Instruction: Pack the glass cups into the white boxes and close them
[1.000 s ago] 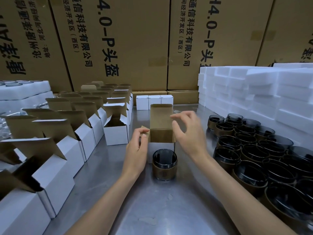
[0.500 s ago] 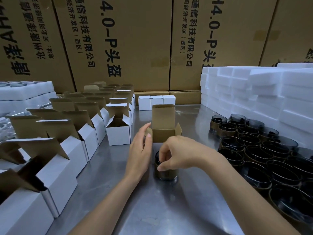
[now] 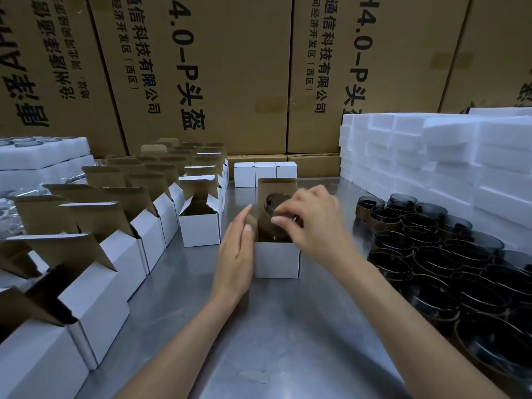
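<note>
Steel table [image 3: 276,326], left hand [image 3: 236,254] flat against white box [image 3: 277,262] — right hand [image 3: 311,223] pinching glass cup [image 3: 273,223] inside

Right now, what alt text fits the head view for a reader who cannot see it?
The right hand lowers a dark glass cup into an open white box on a steel table, while the left hand rests flat against the box's side. Open boxes line the left; more cups crowd the right.

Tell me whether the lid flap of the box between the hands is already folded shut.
No. The lid flap of the white box stands upright while the right hand lowers a glass cup into it.
</note>
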